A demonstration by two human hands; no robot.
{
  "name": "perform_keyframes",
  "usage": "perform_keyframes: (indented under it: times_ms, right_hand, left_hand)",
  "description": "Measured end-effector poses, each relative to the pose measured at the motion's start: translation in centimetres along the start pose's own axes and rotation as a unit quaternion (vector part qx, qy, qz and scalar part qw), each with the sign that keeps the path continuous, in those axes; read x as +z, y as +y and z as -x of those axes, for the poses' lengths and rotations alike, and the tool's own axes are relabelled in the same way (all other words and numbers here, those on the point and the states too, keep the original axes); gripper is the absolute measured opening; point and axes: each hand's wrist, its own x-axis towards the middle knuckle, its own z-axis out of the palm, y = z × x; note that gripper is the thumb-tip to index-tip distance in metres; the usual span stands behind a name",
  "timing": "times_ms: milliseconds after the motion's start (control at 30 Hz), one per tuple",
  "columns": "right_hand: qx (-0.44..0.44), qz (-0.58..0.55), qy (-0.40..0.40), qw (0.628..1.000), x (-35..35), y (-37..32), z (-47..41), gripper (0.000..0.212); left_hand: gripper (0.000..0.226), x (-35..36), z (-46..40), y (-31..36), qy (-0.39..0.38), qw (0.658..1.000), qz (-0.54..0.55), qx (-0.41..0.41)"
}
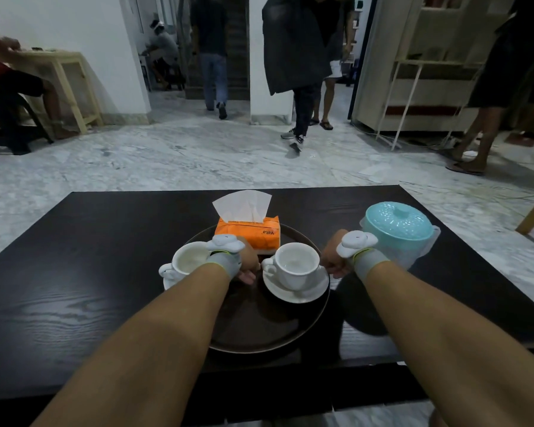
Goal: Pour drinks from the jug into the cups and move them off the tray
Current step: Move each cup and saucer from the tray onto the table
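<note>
left hand: on tray between the cups, fingers curled under; grip unclear
right hand: fingers curled at right saucer's rim, hold unclear
cups: left cup at tray's left edge, right cup on its saucer
tray: round, dark, on table
jug: teal lid, off tray, right
tissue pack: orange, tray's far side

head view | worn high — faces forward and down; close over table
</note>
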Motion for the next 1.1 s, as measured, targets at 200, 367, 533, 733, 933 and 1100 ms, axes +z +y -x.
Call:
perform_keyframes:
  times_ms: [200, 367, 533, 733, 933, 1100]
  right_hand:
    - [0.043, -0.011, -0.034, 0.998, 0.9, 0.9, -0.9, 0.023]
    - [0.041, -0.008, -0.046, 0.998, 1.0, 1.4, -1.3, 0.024]
    - [0.024, -0.027, -0.022, 0.999, 1.4, 1.7, -1.4, 0.026]
    - [0.005, -0.024, -0.009, 1.000, 1.5, 1.7, -1.6, 0.019]
    - [-0.005, 0.004, -0.005, 1.000, 1.2, 1.5, -1.3, 0.012]
    - [-0.010, -0.008, 0.007, 1.000, 0.9, 1.3, -0.5, 0.013]
  left_hand:
    - [0.038, 0.6, -0.6, -0.4, -0.036, 0.999, 0.001, -0.004]
    - [0.040, 1.7, -1.1, -1.0, -0.040, 0.998, 0.043, -0.021]
    - [0.039, 2.2, -1.0, -1.1, -0.044, 0.995, 0.088, -0.025]
    - [0.028, 1.5, -0.1, -0.1, -0.051, 0.998, 0.029, -0.006]
    - [0.026, 1.4, 0.2, -0.2, -0.031, 0.999, 0.003, 0.006]
    - [0.019, 1.0, 0.7, 0.1, -0.030, 0.999, 0.001, 0.013]
